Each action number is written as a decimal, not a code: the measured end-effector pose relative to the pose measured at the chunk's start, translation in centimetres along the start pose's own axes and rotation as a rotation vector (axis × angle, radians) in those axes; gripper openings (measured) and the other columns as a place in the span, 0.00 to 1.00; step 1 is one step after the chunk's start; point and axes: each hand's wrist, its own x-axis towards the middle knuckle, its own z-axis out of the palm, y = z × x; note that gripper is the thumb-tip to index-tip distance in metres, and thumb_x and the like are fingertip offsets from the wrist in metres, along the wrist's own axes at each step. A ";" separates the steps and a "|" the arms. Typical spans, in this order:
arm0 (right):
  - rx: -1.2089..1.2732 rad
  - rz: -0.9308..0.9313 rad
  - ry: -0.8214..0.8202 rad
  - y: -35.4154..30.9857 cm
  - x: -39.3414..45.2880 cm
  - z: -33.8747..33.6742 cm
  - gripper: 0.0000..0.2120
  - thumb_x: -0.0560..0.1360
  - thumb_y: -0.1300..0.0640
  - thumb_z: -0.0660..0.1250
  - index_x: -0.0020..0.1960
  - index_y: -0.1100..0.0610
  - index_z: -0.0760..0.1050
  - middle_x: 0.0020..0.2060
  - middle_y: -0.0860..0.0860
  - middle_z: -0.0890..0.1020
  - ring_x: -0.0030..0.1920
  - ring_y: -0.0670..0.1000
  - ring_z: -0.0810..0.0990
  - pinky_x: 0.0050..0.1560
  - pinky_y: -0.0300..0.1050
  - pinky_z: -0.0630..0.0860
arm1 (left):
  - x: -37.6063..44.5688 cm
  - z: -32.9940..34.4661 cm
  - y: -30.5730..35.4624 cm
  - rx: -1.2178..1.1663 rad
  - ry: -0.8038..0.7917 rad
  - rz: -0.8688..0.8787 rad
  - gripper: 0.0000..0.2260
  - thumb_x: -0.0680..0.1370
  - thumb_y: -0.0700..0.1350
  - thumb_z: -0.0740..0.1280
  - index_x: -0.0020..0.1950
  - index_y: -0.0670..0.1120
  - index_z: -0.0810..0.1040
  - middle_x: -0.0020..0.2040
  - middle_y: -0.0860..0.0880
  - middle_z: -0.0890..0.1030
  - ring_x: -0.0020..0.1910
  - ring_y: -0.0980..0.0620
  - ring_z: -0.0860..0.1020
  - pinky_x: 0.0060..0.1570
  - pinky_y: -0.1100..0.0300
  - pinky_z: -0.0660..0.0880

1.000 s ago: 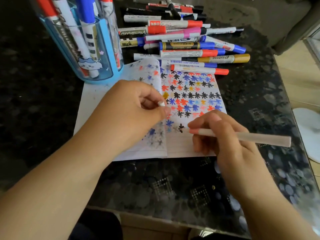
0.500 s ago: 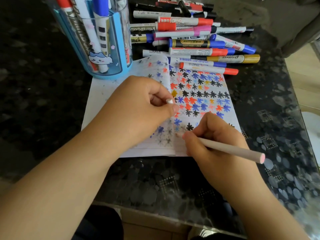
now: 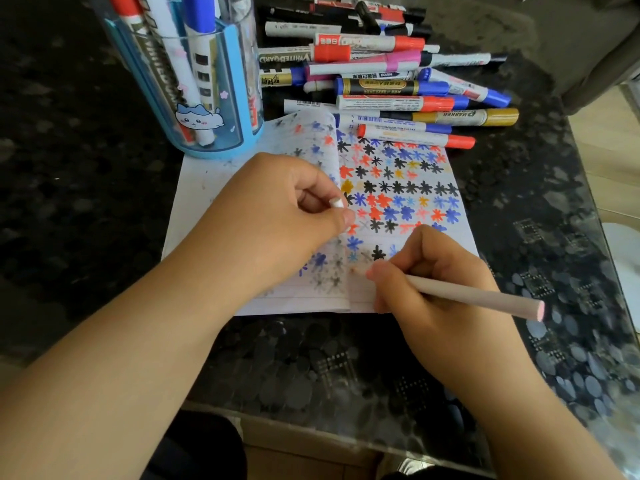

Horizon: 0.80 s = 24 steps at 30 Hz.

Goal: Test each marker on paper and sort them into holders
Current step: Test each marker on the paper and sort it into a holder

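Here the dark worktop (image 3: 104, 220) carries star-marked paper (image 3: 408, 188), a blue holder (image 3: 239, 98) and piled markers (image 3: 388, 88); the right hand (image 3: 446, 299) grips a pale marker (image 3: 474, 294), tip on paper, while the left hand (image 3: 273, 220) pinches its white cap (image 3: 336, 203).

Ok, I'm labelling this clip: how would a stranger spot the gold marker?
Start at the blue holder on the table's far left, then look right to the pile of loose markers beyond the paper. Near the pile's right front edge lies the gold marker, the only gold-capped one.
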 end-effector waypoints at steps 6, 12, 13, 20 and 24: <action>-0.034 -0.027 -0.025 0.2 0.0 -0.1 0.12 0.71 0.56 0.68 0.33 0.55 0.67 0.25 0.56 0.75 0.25 0.52 0.69 0.23 0.38 0.64 | 0.0 0.0 0.0 0.005 0.000 0.012 0.03 0.69 0.45 0.74 0.39 0.50 0.81 0.34 0.50 0.83 0.34 0.51 0.81 0.42 0.48 0.80; -0.050 -0.030 -0.011 0.2 0.0 0.0 0.13 0.73 0.59 0.69 0.33 0.55 0.67 0.26 0.53 0.76 0.24 0.49 0.70 0.24 0.38 0.66 | 0.0 0.0 -0.1 0.009 0.004 0.014 0.03 0.69 0.45 0.74 0.39 0.50 0.81 0.35 0.51 0.82 0.34 0.52 0.81 0.42 0.49 0.80; -0.067 -0.032 0.000 0.3 0.1 -0.1 0.14 0.72 0.60 0.69 0.32 0.55 0.67 0.25 0.52 0.75 0.24 0.47 0.68 0.23 0.34 0.63 | 0.0 0.0 -0.1 0.011 0.005 0.013 0.03 0.69 0.45 0.74 0.39 0.50 0.81 0.35 0.51 0.82 0.34 0.52 0.81 0.42 0.49 0.80; 0.295 0.054 0.110 -0.3 0.1 -1.8 0.12 0.72 0.59 0.71 0.35 0.59 0.71 0.23 0.52 0.75 0.24 0.44 0.70 0.25 0.33 0.66 | -0.1 -0.4 0.1 -0.091 -0.012 -0.017 0.05 0.71 0.41 0.72 0.42 0.51 0.81 0.35 0.51 0.83 0.32 0.55 0.79 0.37 0.57 0.76; 0.508 -0.008 0.109 -0.6 0.3 -2.8 0.08 0.69 0.53 0.73 0.35 0.52 0.75 0.26 0.50 0.77 0.31 0.45 0.76 0.35 0.34 0.72 | -0.3 -0.5 1.0 -0.360 -0.059 -0.111 0.06 0.73 0.37 0.68 0.45 0.47 0.80 0.36 0.49 0.84 0.37 0.54 0.83 0.35 0.61 0.77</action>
